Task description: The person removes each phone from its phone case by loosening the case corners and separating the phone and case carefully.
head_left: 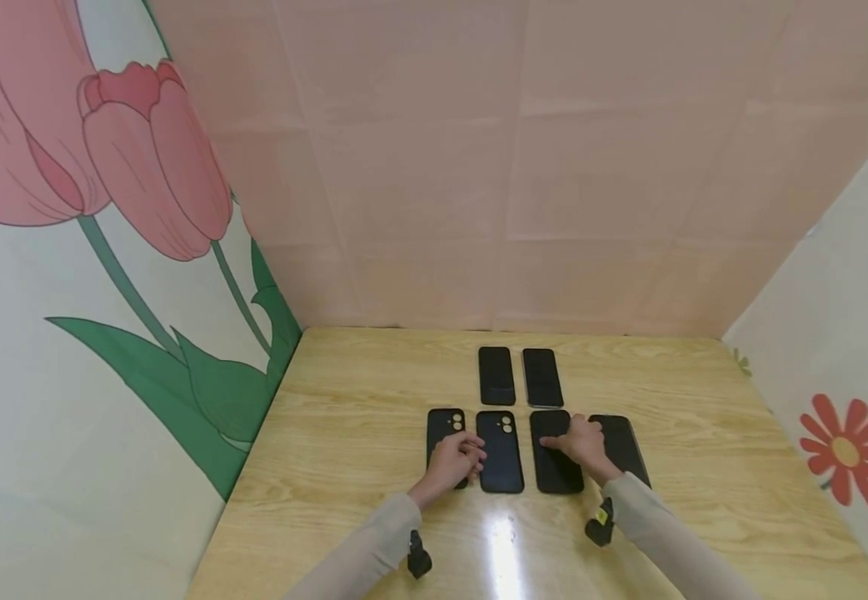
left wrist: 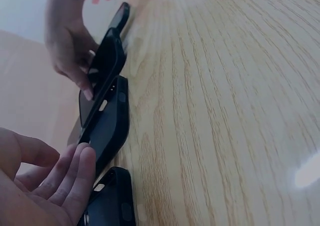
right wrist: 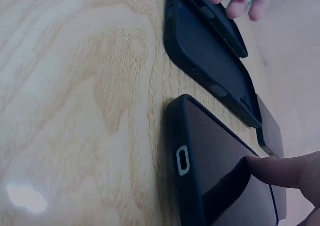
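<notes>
My right hand (head_left: 582, 442) is over a dark phone in a black case (head_left: 558, 471), its thumb (right wrist: 275, 171) touching the screen. That phone lies flat, and the case's charging-port cutout (right wrist: 183, 160) faces the near side. My left hand (head_left: 452, 462) hovers at the leftmost black phone case (head_left: 437, 425), fingers loosely bent and nothing in them. Part of that case is hidden under the hand. Between the hands lies another empty black case (head_left: 501, 458), inner side up, with camera holes at its top corner.
Right of my right hand lies another dark phone (head_left: 625, 446), partly covered by the hand. Behind, two dark phones (head_left: 496, 375) lie side by side on the wooden table (head_left: 374, 375). A pink wall covering (head_left: 494, 167) rises behind the table, with flower-printed sheets at both sides.
</notes>
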### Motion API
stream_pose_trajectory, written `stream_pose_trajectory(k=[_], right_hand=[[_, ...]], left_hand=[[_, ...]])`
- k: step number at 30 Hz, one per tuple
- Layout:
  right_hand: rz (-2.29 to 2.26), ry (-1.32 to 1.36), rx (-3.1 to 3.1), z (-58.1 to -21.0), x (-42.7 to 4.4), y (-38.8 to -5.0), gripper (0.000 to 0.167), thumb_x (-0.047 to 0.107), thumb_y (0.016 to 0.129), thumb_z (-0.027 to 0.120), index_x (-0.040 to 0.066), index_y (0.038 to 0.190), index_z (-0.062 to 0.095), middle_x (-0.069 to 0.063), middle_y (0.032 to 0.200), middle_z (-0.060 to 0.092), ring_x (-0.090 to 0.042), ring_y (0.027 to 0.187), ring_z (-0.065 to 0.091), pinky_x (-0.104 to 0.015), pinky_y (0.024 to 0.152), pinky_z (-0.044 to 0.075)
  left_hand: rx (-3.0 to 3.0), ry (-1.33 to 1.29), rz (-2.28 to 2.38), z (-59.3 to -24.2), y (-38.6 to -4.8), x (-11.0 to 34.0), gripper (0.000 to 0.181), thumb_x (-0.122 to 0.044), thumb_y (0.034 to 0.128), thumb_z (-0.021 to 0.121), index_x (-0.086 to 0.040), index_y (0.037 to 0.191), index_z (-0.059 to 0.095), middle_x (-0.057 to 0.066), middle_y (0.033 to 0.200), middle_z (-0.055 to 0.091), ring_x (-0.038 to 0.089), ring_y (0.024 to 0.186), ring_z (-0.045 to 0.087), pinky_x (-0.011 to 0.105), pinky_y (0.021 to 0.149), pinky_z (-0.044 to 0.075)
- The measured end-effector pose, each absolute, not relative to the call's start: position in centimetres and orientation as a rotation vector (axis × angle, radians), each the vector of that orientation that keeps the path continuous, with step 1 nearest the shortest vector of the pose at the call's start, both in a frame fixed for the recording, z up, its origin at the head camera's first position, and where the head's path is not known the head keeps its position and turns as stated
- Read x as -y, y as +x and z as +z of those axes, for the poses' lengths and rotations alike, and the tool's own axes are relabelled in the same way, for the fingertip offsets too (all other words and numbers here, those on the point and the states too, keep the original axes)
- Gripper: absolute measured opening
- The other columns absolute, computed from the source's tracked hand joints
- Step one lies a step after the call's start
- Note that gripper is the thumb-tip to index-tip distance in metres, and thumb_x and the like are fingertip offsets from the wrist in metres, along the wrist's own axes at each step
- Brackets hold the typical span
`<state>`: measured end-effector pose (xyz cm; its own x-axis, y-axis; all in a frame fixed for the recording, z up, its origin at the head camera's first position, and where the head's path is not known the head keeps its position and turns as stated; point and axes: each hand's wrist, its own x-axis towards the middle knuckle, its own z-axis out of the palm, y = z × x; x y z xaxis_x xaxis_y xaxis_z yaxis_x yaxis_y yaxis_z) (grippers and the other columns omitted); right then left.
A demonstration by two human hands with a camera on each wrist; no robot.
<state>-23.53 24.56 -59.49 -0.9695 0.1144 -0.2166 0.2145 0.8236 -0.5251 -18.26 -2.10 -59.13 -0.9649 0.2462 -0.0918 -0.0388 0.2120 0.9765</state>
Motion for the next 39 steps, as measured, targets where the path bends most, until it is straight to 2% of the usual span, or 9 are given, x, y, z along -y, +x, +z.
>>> stream_pose_trajectory(k=[8,12,16,21,24,33,39], right_hand=[[-0.981,0.352,-2.773,-59.6,-24.8,-23.1,0.08,0.029,0.079,0.083,-0.022,0.123,0.041,-0.045,0.113,0.045,-0.056,0.103,0.051,-0.06,0.087,0.045],[-1.073,0.354,-2.74,-59.7,-25.0,-22.8,0.075,0.026,0.083,0.078,-0.017,0.128,0.037,-0.041,0.124,0.048,-0.054,0.112,0.049,-0.06,0.094,0.04],[-1.16,0.336,-2.698,-59.5,-25.1,-22.5,0.066,0.024,0.09,0.07,-0.013,0.131,0.035,-0.039,0.129,0.046,-0.053,0.115,0.047,-0.06,0.096,0.038],[-1.182,0.305,-2.718,-59.4,-25.3,-22.5,0.045,0.02,0.1,0.052,-0.011,0.129,0.039,-0.037,0.128,0.048,-0.052,0.115,0.047,-0.062,0.098,0.034],[-1.19,0.294,-2.732,-59.3,-25.4,-22.6,0.04,0.019,0.102,0.044,-0.01,0.13,0.041,-0.035,0.127,0.05,-0.052,0.117,0.047,-0.063,0.1,0.032],[-1.217,0.261,-2.759,-58.6,-25.2,-22.5,0.04,0.019,0.103,0.043,-0.008,0.132,0.042,-0.034,0.12,0.054,-0.049,0.11,0.052,-0.063,0.096,0.032],[-1.277,0.273,-2.721,-57.6,-24.6,-22.5,0.044,0.023,0.104,0.041,-0.006,0.138,0.039,-0.033,0.129,0.052,-0.048,0.115,0.051,-0.062,0.098,0.031]], left_hand=[[-2.234,0.19,1.846,-59.4,-18.0,2.2,0.019,0.007,0.0953,0.056,0.011,0.113,0.063,0.022,0.095,0.069,0.037,0.079,0.069,0.049,0.068,0.058],[-2.235,0.19,1.841,-59.5,-18.0,2.3,0.019,0.005,0.0962,0.056,0.01,0.114,0.063,0.021,0.095,0.07,0.037,0.08,0.069,0.047,0.068,0.059],[-2.237,0.184,1.825,-59.4,-17.9,2.4,0.02,0.004,0.0965,0.056,0.009,0.115,0.063,0.02,0.096,0.07,0.035,0.079,0.069,0.045,0.067,0.059],[-2.235,0.185,1.823,-59.2,-17.8,2.4,0.02,0.004,0.0966,0.056,0.009,0.115,0.063,0.02,0.096,0.07,0.035,0.08,0.069,0.047,0.068,0.058],[-2.232,0.189,1.829,-59.2,-17.8,2.4,0.02,0.004,0.0964,0.056,0.01,0.114,0.063,0.02,0.096,0.07,0.036,0.079,0.069,0.049,0.068,0.058],[-2.223,0.196,1.844,-59.4,-18.0,2.5,0.02,0.004,0.0969,0.056,0.01,0.114,0.063,0.021,0.095,0.07,0.036,0.078,0.069,0.048,0.068,0.059],[-2.217,0.204,1.852,-59.3,-18.1,2.6,0.02,0.002,0.098,0.055,0.01,0.115,0.062,0.022,0.096,0.07,0.034,0.078,0.069,0.046,0.068,0.059]])
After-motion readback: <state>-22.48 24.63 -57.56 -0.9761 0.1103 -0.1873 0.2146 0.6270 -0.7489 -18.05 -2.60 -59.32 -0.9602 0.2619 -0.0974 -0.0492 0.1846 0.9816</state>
